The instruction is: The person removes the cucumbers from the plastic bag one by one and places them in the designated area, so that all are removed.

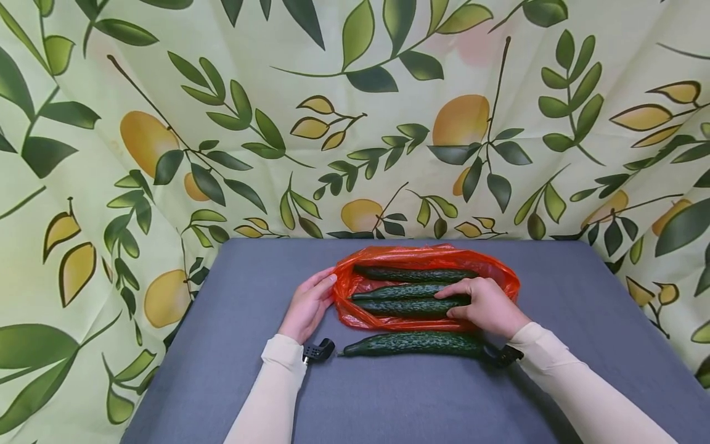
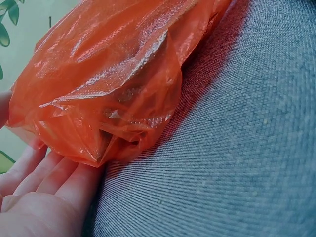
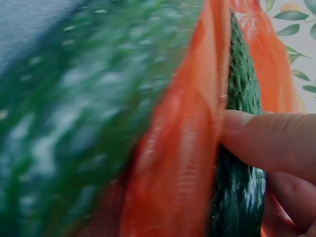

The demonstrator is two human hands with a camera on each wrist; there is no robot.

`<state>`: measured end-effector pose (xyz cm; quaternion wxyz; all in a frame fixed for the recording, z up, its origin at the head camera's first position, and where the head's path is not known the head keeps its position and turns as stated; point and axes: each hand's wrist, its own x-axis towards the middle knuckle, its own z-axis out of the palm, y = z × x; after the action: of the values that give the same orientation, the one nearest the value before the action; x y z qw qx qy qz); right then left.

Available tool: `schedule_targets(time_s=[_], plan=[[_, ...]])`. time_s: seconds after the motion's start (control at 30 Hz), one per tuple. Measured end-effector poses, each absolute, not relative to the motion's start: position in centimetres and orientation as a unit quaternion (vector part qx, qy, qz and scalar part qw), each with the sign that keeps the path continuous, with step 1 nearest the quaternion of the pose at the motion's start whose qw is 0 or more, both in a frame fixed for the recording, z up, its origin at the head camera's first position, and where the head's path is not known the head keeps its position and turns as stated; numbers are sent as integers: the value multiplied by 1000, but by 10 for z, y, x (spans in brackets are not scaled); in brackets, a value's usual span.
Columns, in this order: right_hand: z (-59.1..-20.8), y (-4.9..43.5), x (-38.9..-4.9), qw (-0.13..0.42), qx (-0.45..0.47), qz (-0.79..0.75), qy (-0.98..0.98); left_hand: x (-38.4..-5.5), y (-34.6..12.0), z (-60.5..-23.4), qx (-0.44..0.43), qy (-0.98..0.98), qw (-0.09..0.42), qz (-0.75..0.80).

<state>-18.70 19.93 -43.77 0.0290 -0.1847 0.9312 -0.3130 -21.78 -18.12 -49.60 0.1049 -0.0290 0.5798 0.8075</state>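
Note:
A red plastic bag (image 1: 363, 320) lies on its side with its mouth facing up, several dark green cucumbers (image 1: 413, 274) inside. My left hand (image 1: 308, 303) holds the bag's left end, fingers (image 2: 74, 185) fairly straight against the outside and thumb at the rim. In the bag, my right hand (image 1: 490, 306) grips the nearest cucumber (image 1: 405, 306) close to its right end; the right wrist view shows the thumb (image 3: 247, 133) on one side and curled fingers on the other. Another cucumber (image 1: 416, 343) lies outside, just in front of the bag, its right end under my right wrist.
A grey cloth-covered table (image 1: 388, 401) carries everything. Behind it hangs a curtain (image 1: 399, 154) printed with leaves and orange fruit. Each wrist wears a small black device (image 1: 319, 350); the right one sits very near the outside cucumber.

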Motion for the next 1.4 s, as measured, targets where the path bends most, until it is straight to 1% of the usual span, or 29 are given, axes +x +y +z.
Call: schedule_targets(time_s=[0.1, 0.4, 0.67, 1.0, 1.2, 1.3, 1.4], plan=[[-432, 199, -187, 17, -193, -303, 933, -218, -180, -496, -28, 578, 107, 809], [-417, 210, -184, 5, -195, -288, 937, -219, -178, -495, -23, 582, 110, 805], [-409, 224, -174, 3, -188, -296, 936, -220, -179, -496, -23, 573, 110, 812], [-407, 245, -143, -16, -162, -297, 941, -217, -180, -499, -27, 570, 112, 813], [-405, 256, -125, -15, -144, -298, 944, -217, -180, -497, -29, 568, 109, 815], [-405, 258, -117, -23, -148, -301, 942, -217, -181, -496, -32, 573, 107, 812], [-408, 256, -110, -43, -153, -305, 939, -218, -182, -496, -32, 575, 107, 811]])
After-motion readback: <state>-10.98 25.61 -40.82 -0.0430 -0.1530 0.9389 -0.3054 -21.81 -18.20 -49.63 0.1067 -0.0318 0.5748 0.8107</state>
